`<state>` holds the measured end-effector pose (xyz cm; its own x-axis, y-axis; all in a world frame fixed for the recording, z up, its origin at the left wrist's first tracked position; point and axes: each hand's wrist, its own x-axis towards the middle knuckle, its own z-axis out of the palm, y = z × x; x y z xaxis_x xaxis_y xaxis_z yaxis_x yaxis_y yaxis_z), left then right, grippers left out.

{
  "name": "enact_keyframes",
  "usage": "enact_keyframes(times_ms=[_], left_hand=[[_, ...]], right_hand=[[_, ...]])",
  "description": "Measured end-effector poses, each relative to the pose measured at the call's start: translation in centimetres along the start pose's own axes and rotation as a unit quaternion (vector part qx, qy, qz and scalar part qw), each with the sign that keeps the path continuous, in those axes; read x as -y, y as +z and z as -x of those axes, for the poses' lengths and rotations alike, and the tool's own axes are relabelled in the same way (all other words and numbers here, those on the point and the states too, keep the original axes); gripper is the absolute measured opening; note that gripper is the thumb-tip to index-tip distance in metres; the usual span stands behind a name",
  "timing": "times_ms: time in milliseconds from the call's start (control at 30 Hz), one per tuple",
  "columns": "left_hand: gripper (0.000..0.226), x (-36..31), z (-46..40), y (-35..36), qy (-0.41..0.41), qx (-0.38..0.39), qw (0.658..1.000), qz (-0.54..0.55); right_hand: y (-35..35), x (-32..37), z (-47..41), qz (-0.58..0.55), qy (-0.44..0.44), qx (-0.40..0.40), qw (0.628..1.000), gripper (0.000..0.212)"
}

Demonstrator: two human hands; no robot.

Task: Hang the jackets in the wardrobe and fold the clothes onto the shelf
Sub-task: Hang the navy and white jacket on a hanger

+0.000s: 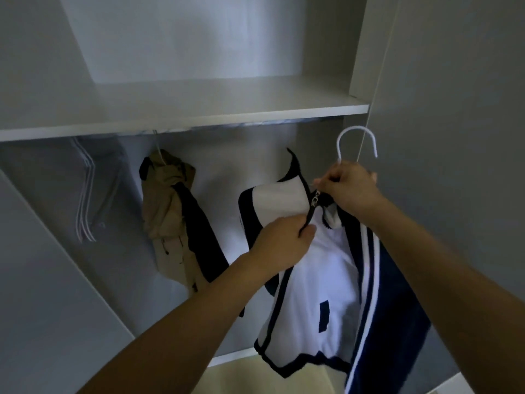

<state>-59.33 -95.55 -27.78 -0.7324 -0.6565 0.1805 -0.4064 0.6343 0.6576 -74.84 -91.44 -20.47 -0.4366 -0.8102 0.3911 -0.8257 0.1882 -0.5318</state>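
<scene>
Grey wardrobe (426, 66), dim light, w/ a wide shelf (199, 115) across the top; rail presumably tucked under the shelf, barely visible.

White/navy jacket (321, 280) is on a white hanger (356, 142), held up in front of the open compartment at right, not yet on the rail. Hook sticks up free above the right hand (352, 186), level w/ the gap under the shelf. Right grip: fingers curled, pinching the hanger neck plus collar area by the zip pull. Left hand (284, 243) pinches the dark zip edge just below the collar; front panel folded back over to the left. Looks like zip/collar being straightened before hanging.

Outward: tan and black jacket (173, 211) already hangs at centre, bunched and lopsided. Spare white hangers (85, 194) hang far left, well apart. Pale floor strip (235, 376) below.

Risks (judgement):
- jacket sits uneven on hanger; one shoulder could slip off when the left hand lets go, garment drops.
- hook must clear shelf edge; tilt it and it catches on the shelf front instead of the rail.
- rail is in shadow, so hook could miss.
- folded-back front panel may stay creased if hung as is.
</scene>
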Motion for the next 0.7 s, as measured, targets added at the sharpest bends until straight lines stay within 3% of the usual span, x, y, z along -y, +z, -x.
enact_keyframes(times_ms=[100, 167, 233, 300, 400, 467, 600, 700], left_hand=[[0.037, 1.4, 0.7, -1.1, -0.015, 0.065, 0.997, -0.046], [0.035, 1.6, 0.7, -2.4, -0.060, 0.097, 0.993, 0.016], [0.031, 1.5, 0.4, -3.8, -0.077, 0.073, 0.991, 0.081], [0.033, 1.3, 0.2, -4.7, -0.050, 0.023, 0.994, 0.092], [0.038, 1.4, 0.4, -5.2, -0.015, -0.014, 0.994, 0.103], [0.035, 1.6, 0.6, -5.5, 0.003, -0.019, 0.994, 0.105], [0.021, 1.3, 1.4, -5.5, 0.013, 0.025, 0.996, 0.082], [0.019, 1.1, 2.1, -5.2, 0.002, 0.105, 0.994, 0.039]], right_hand=[[0.4, -0.7, 0.7, 0.002, -0.003, 0.027, 1.000, 0.031], [1.0, -0.4, 0.9, 0.016, -0.017, 0.034, 0.999, 0.033], [0.5, 0.2, 0.6, 0.018, -0.041, 0.066, 0.997, 0.035], [-0.7, 0.7, 0.2, 0.006, -0.082, 0.151, 0.985, 0.033], [-1.9, 1.6, 0.4, 0.029, -0.145, 0.281, 0.948, 0.023], [-2.2, 1.7, 0.5, 0.037, -0.141, 0.337, 0.930, 0.020], [-2.4, 1.0, 0.3, -0.061, -0.100, 0.306, 0.945, 0.013], [-2.5, 0.7, 0.0, -0.086, -0.097, 0.282, 0.951, 0.011]])
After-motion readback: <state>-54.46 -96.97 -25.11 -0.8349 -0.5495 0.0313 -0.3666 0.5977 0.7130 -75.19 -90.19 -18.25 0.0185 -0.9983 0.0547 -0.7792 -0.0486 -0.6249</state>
